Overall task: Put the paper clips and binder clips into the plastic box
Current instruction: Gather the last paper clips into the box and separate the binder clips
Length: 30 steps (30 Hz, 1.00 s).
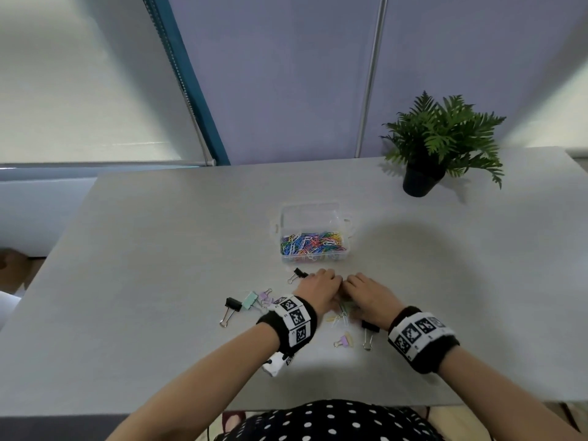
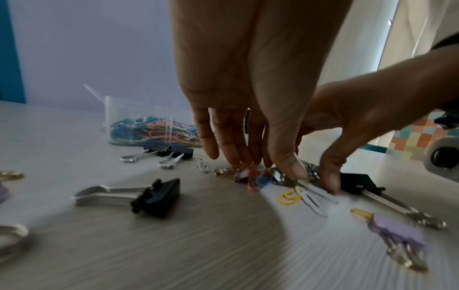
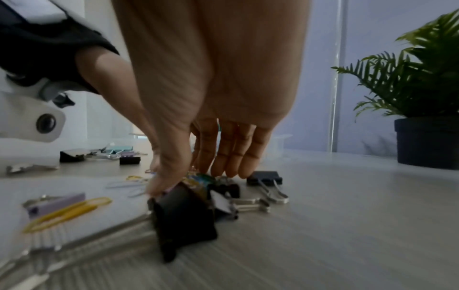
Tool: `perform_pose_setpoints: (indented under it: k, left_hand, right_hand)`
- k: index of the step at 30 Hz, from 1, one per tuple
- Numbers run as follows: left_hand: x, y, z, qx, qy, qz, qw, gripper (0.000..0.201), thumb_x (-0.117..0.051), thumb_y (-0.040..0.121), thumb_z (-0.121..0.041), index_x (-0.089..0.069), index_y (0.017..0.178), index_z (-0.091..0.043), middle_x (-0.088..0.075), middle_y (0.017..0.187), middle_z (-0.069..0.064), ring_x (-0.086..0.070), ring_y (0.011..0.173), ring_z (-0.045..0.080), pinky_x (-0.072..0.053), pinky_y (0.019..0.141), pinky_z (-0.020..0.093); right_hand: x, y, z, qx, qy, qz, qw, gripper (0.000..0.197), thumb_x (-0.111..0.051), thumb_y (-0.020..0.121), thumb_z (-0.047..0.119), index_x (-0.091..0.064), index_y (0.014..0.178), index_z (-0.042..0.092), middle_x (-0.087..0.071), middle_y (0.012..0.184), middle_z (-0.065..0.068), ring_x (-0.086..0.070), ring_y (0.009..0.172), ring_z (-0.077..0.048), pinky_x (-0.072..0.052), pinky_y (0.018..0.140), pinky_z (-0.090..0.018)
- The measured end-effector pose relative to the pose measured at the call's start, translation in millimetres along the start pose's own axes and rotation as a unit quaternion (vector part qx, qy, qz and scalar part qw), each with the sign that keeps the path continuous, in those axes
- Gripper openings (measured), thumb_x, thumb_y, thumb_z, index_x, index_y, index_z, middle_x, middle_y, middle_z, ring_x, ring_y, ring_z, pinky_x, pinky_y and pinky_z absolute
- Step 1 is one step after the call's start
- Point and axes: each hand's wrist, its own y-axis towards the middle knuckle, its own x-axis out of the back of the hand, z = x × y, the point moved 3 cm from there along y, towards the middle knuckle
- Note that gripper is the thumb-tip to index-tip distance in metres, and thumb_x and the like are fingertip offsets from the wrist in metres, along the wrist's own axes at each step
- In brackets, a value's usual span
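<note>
On the pale, wood-grained surface (image 1: 159, 249) we see thin wire paper clips (image 2: 289, 197) and black metal binder clips (image 2: 159, 197) scattered. Our left hand (image 1: 319, 289) and right hand (image 1: 369, 294) meet over the pile, fingers straight, pointing down and touching the clips without gripping any. Just beyond stands the clear plastic box (image 1: 313, 232), lid up, holding a bright tangle of paper clips.

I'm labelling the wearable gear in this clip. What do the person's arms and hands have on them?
Bare forearms, no sleeves or gloves. Each wrist wears a black fabric band wrapped with a white strip of square black-and-white markers: left wristband, right wristband. A white camera housing hangs under the left wrist.
</note>
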Motion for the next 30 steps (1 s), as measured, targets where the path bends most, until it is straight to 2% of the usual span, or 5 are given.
perform_pose_setpoints:
  k: [6, 12, 17, 24, 30]
  left_hand:
    - [0.0, 0.5, 6.0, 0.016, -0.034, 0.03, 0.999, 0.018, -0.057, 0.087, -0.018, -0.059, 0.101, -0.007, -0.061, 0.109, 0.016, -0.054, 0.105, 0.031, -0.043, 0.086, 0.038]
    - [7.7, -7.3, 27.6, 0.036, -0.246, 0.005, 0.969, 0.011, -0.063, 0.075, -0.001, -0.065, 0.086, -0.004, -0.071, 0.088, 0.012, -0.063, 0.083, 0.021, -0.043, 0.071, 0.021]
    - [18.5, -12.9, 45.5, 0.059, -0.355, -0.016, 0.933, 0.011, -0.07, 0.073, -0.001, -0.068, 0.084, -0.004, -0.068, 0.077, 0.011, -0.06, 0.071, 0.015, -0.051, 0.076, 0.03]
    - [15.4, -7.3, 20.6, 0.017, -0.207, -0.021, 0.978, 0.013, -0.058, 0.085, -0.003, -0.067, 0.092, -0.009, -0.069, 0.097, 0.007, -0.061, 0.08, 0.014, -0.044, 0.077, 0.018]
    - [3.4, 1.0, -10.8, -0.032, -0.068, 0.013, 0.997, 0.014, -0.057, 0.085, -0.007, -0.06, 0.099, -0.006, -0.056, 0.106, 0.013, -0.058, 0.094, 0.03, -0.052, 0.083, 0.042]
  right_hand:
    - [3.3, 8.0, -1.0, -0.032, 0.004, 0.003, 0.999, 0.019, -0.046, 0.088, 0.016, -0.057, 0.102, 0.009, -0.058, 0.111, -0.01, -0.045, 0.111, -0.026, -0.035, 0.087, -0.033]
    - [5.2, 8.6, -7.3, -0.059, 0.11, -0.015, 0.992, 0.016, -0.056, 0.082, 0.013, -0.064, 0.095, 0.015, -0.063, 0.101, -0.006, -0.051, 0.103, -0.022, -0.04, 0.081, -0.031]
    - [9.8, 6.6, -16.4, -0.087, 0.365, -0.08, 0.924, 0.011, -0.07, 0.071, 0.001, -0.066, 0.074, 0.011, -0.066, 0.073, -0.002, -0.06, 0.066, -0.002, -0.048, 0.07, -0.015]
    - [16.8, 7.6, -23.8, -0.123, 0.516, -0.113, 0.84, 0.015, -0.064, 0.076, -0.006, -0.06, 0.072, 0.007, -0.068, 0.064, -0.01, -0.061, 0.049, -0.013, -0.049, 0.048, -0.02]
    - [53.0, 28.0, -42.1, -0.121, 0.507, -0.176, 0.835, 0.017, -0.061, 0.082, 0.0, -0.058, 0.071, 0.013, -0.066, 0.066, -0.008, -0.06, 0.05, -0.012, -0.049, 0.049, -0.021]
